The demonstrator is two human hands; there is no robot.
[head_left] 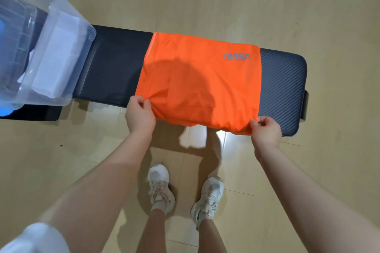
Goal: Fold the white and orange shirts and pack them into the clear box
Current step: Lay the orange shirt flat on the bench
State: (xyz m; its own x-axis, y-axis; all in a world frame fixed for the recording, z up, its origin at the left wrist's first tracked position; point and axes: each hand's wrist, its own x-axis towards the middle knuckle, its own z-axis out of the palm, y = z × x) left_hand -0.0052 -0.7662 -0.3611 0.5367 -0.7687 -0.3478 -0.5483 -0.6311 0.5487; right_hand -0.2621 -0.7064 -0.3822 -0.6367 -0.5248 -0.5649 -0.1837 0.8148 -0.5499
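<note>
The orange shirt (pixel 197 84) lies across the dark bench (pixel 281 88); left hand (pixel 139 115) and right hand (pixel 266 131) each pinch a near corner; the clear box (pixel 67 47), cut off at left, holds the folded white shirt (pixel 59 55), blurred through plastic.

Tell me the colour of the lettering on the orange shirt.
Grey, on the orange shirt; head view.

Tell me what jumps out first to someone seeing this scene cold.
The bright orange shirt grabs the eye first, spread across the middle of the dark padded bench with a grey NASA logo near its far right corner. The left hand and right hand each pinch a near corner of it. At the bench's left end sits the clear box, with a folded white shirt inside.
</note>
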